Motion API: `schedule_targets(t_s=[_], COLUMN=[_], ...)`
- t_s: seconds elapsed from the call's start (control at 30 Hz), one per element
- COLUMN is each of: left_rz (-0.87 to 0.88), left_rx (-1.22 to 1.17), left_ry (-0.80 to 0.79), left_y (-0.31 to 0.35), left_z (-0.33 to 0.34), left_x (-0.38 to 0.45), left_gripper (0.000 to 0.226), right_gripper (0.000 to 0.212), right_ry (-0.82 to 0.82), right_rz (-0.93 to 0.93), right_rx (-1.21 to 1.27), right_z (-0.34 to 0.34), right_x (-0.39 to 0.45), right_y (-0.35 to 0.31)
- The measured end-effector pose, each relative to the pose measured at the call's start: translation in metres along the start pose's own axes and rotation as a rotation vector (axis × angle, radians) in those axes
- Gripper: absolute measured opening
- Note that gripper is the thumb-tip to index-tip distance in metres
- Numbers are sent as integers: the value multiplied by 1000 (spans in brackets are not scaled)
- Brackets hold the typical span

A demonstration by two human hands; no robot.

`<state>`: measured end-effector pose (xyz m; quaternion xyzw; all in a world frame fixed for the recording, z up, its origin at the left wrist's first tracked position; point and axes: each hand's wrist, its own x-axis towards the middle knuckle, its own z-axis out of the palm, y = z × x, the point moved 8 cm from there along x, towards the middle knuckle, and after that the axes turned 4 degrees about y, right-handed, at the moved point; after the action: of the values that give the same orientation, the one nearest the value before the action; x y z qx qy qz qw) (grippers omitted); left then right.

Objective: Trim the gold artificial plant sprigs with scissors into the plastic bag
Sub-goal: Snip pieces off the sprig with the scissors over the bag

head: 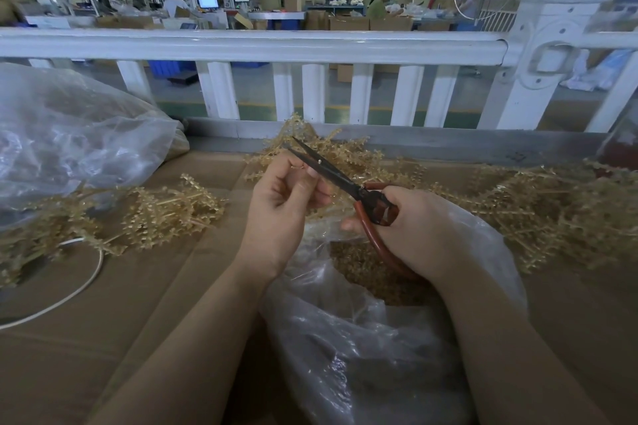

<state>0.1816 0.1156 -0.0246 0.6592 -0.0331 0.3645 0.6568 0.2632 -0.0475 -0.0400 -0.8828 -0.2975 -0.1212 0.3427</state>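
plainly the plastic bag [362, 338] sagged limp below both grips, cuttings inside. right hand [411, 228] clamped the scissors [341, 179], blades slightly apart. left hand [279, 203] pinched something at the blades, too small to tell. gold sprigs [538, 214] looked light and springy, best pinched at the stem.

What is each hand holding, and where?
Right hand grips the scissors by their red handles. Left hand pinches something small by the blades; too small to identify.
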Motion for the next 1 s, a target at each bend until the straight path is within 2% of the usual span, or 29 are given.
schedule_targets(t_s=[0.23, 0.37, 0.53, 0.73, 0.87, 1.0], left_rz=[-1, 1, 2, -1, -30, -65], left_rx=[10, 9, -2, -26, -55, -88], left_ry=[-15, -23, -26, -11, 41, 101], left_y=[-3, -3, -2, 0, 1, -2], left_z=[0, 1, 1, 1, -4, -10], left_x=[1, 0, 0, -1, 0, 2], left_gripper=[13, 13, 13, 9, 9, 11], right_gripper=[74, 81, 64, 67, 81, 76], right_ry=[-22, 3, 36, 17, 118, 174], right_rz=[12, 22, 7, 18, 85, 90], right_rx=[-19, 27, 1, 71, 279, 245], right_z=[0, 4, 4, 4, -6, -12], right_x=[-1, 1, 1, -1, -4, -4], right_y=[0, 4, 8, 4, 5, 7])
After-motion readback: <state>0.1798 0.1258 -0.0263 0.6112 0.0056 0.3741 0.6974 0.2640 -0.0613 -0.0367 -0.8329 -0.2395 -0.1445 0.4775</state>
